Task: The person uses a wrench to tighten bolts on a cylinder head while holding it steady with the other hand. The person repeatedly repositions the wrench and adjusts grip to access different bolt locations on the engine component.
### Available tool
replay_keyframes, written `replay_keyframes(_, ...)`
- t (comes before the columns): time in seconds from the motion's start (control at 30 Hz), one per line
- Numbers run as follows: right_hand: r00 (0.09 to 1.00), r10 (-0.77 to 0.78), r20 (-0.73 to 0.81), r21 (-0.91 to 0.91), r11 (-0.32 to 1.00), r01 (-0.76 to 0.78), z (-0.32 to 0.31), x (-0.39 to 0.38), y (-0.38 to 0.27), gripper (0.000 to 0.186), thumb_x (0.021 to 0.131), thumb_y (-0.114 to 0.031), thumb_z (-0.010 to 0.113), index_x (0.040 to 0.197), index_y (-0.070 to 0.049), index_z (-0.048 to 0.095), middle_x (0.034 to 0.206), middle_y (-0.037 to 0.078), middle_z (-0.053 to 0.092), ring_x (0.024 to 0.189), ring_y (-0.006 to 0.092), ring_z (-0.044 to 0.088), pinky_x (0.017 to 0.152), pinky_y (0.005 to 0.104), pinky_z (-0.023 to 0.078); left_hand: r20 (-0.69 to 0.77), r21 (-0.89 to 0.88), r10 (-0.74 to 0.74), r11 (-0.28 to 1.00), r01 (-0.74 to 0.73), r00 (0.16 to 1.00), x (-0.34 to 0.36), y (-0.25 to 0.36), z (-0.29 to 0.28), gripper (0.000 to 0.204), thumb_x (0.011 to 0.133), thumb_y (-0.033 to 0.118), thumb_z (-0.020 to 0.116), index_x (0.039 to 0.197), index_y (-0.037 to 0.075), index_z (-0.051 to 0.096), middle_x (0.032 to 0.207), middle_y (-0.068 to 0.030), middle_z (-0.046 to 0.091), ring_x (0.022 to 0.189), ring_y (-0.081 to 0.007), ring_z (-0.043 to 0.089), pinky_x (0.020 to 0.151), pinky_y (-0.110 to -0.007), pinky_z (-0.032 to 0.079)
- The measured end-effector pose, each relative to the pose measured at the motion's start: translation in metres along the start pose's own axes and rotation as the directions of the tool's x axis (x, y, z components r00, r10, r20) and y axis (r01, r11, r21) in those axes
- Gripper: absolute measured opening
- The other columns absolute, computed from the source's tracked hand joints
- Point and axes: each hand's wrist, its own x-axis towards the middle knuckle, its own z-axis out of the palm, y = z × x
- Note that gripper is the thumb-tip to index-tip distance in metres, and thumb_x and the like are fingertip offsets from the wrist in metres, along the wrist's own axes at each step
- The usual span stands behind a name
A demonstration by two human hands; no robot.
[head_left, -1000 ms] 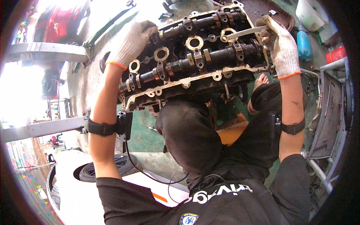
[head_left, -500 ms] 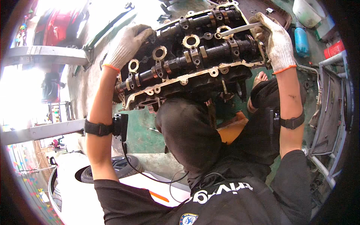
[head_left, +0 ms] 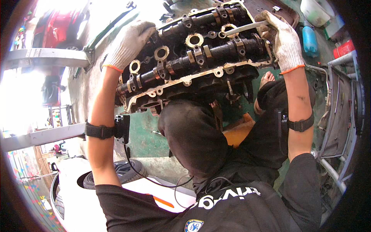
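A dark, oily cylinder head [head_left: 178, 62] with two camshafts and pale gasket edges lies tilted in front of me. My left hand [head_left: 129, 40], in a white knit glove, has its fingers curled over the head's far left edge; the fingertips are partly hidden. At the right end, my gloved right hand [head_left: 284, 40] is closed round the shank of a combination wrench [head_left: 244, 28]. The wrench's ring end sits over the middle of the head, beside a round pale-rimmed plug-tube opening [head_left: 229, 29]. Whether the ring is seated on a bolt I cannot tell.
A blue bottle [head_left: 309, 41], a white jug [head_left: 316, 13] and a red cylinder [head_left: 343, 49] stand at the far right, near a metal frame [head_left: 337, 104]. Brown tray [head_left: 284, 11] lies behind the head. A white car [head_left: 77, 197] is at the near left, below grey lift arms [head_left: 44, 136].
The cylinder head, both hands and the wrench sit slightly further left and up in the view. Both hands keep the same grip.
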Motion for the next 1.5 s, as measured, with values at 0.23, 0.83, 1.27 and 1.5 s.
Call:
replay_keyframes(0.23,0.999,0.01,0.044,0.098,0.995,-0.014,-0.007,0.009,0.004,0.022,0.1,-0.021,0.068,0.109,-0.002,0.074,0.096,0.01,0.078,0.071,0.0138,0.069,0.064,0.0263,0.055,0.014,0.132,-0.116,0.985,0.114,0.993,0.009,0.006,0.001,0.051,0.104,0.043,0.057,0.106,-0.006,0.071,0.078,-0.0232,0.067,0.072,-0.0258,0.065,0.073,-0.041,0.052)
replay_keyframes(0.83,0.992,-0.055,0.111,0.112,0.993,0.042,-0.013,0.011,0.014,0.024,0.103,-0.019,0.064,0.118,-0.002,0.071,0.1,0.008,0.076,0.072,0.0105,0.064,0.062,0.0221,0.05,-0.079,0.241,-0.232,0.939,0.244,0.97,0.013,0.014,0.013,0.054,0.102,0.045,0.06,0.103,-0.007,0.073,0.071,-0.0135,0.067,0.061,-0.0182,0.06,0.068,-0.038,0.052)
replay_keyframes(1.27,0.993,0.068,-0.093,0.192,0.98,-0.049,0.015,-0.019,-0.014,0.008,0.101,-0.011,0.064,0.103,-0.003,0.064,0.09,0.013,0.074,0.063,0.0116,0.065,0.053,0.024,0.053,0.104,-0.068,-0.198,0.976,0.205,0.975,0.004,0.015,-0.008,0.036,0.104,0.033,0.061,0.12,0.003,0.072,0.106,-0.0195,0.075,0.094,-0.0241,0.072,0.088,-0.036,0.056)
replay_keyframes(1.5,0.986,0.11,-0.124,0.183,0.979,-0.086,0.016,-0.016,-0.011,0.012,0.099,-0.015,0.065,0.105,-0.005,0.065,0.09,0.014,0.074,0.059,0.0136,0.064,0.05,0.0245,0.048,-0.035,0.146,-0.249,0.957,0.252,0.968,0.006,0.034,-0.005,0.047,0.102,0.044,0.059,0.097,-0.001,0.072,0.082,-0.0222,0.07,0.078,-0.0353,0.071,0.076,-0.047,0.055)
